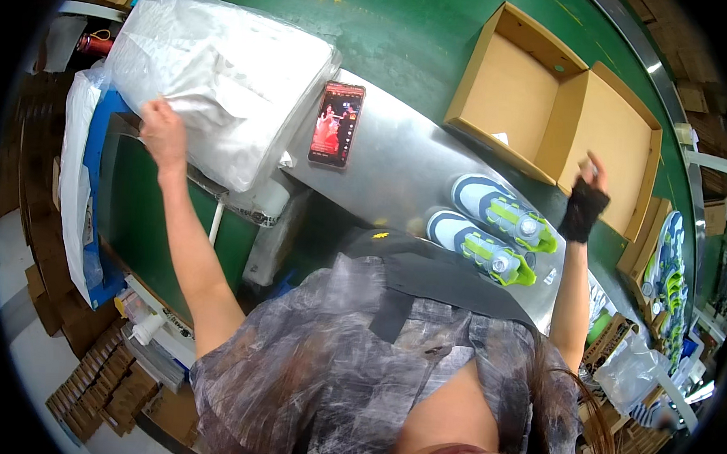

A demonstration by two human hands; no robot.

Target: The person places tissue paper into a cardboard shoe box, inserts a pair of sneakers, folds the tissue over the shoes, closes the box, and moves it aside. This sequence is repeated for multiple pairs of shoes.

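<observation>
My left hand (164, 135) is closed at the near left edge of a stack of thin white wrapping sheets (233, 55), pinching the top sheet, which is creased beside the fingers. On the right, my right hand (590, 192) wears a black fingerless glove and hovers over the near edge of an open brown shoebox (575, 114). Its fingers are partly bent and apart, with nothing visible in them. A pair of pale blue and navy sneakers (493, 224) with lime-green trim lies on the metal table (391, 151), nearer to me than the box. Clear plastic fills the shoe openings.
A phone (336, 124) with a lit screen lies between the sheets and the shoes. Behind runs a green surface (404, 34). More sneakers (670, 265) stand far right beside a cardboard box. A blue crate (105, 191) with plastic wrap is at the left, above stacked cardboard (101, 390).
</observation>
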